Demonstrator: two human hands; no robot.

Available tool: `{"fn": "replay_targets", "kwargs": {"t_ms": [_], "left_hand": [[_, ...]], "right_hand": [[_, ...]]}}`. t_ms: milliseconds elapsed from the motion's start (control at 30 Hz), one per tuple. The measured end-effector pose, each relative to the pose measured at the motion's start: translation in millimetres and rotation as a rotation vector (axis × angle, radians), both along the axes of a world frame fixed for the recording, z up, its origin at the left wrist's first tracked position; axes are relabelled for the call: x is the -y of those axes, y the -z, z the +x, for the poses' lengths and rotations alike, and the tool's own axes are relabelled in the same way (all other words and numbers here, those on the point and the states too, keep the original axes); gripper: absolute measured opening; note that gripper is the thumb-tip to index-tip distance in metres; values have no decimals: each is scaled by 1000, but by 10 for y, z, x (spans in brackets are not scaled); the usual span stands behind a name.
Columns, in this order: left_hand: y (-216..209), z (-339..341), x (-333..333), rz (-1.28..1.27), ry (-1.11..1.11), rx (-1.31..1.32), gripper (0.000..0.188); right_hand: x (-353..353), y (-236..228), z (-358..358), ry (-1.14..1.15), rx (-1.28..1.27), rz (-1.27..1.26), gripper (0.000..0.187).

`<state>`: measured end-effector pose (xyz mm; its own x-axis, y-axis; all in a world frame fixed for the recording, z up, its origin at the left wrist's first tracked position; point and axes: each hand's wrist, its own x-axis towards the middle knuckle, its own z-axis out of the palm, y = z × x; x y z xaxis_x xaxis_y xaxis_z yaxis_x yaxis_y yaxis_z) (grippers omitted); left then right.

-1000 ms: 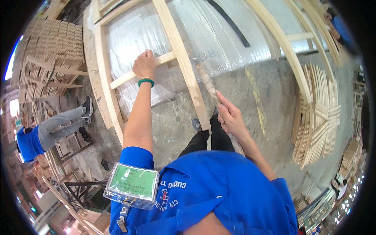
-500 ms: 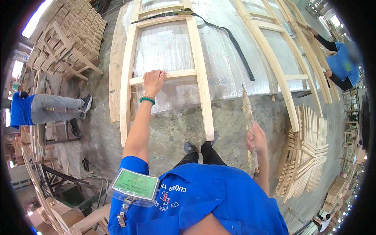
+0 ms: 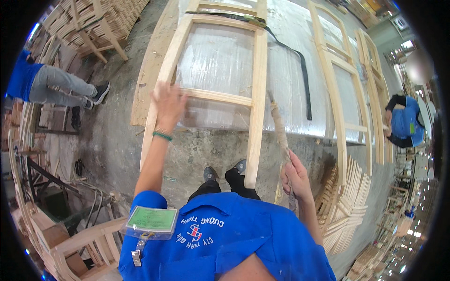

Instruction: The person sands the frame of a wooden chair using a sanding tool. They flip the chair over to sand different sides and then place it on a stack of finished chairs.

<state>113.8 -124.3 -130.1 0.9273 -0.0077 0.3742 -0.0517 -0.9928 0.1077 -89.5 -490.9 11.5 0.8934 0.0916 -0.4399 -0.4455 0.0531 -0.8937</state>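
Observation:
A pale wooden frame (image 3: 259, 105) with two long legs and a crossbar lies on a plastic-wrapped stack (image 3: 286, 89), its leg ends sticking out toward me. My left hand (image 3: 168, 105) is at the corner where the crossbar meets the left leg; its fingers look spread, though slightly blurred. A black strap (image 3: 303, 75) with a buckle crosses the frame's far part, and its loose end trails over the wrap. In my closed right hand (image 3: 296, 175) is a long thin rod (image 3: 279, 124) wrapped in tan material, its narrow tip pointing away beside the right leg.
More wooden frames (image 3: 340, 117) lie to the right, where a person (image 3: 407, 119) in blue stands. Curved wooden parts (image 3: 349, 210) are piled below them. Another person's legs (image 3: 65, 84) show at left, near stacked wood (image 3: 126, 18). A chair-like wooden frame (image 3: 89, 243) is at lower left.
My left hand has slid left from the crossbar to the left leg and loosened its grip. The rod in my right hand has come closer to the frame's right leg. The view has shifted.

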Motion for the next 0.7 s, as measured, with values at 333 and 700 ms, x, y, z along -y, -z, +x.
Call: {"fn": "replay_targets", "kwargs": {"t_ms": [333,700], "left_hand": [[-101,-693,-552,-342,-567,-478,59],[-116,-533,-486,-388,-689,-558,57]], "right_hand": [[160,-65,1932,-753,-111,-405,43],[-113,284,3435,-1230,-81,-443,43]]}}
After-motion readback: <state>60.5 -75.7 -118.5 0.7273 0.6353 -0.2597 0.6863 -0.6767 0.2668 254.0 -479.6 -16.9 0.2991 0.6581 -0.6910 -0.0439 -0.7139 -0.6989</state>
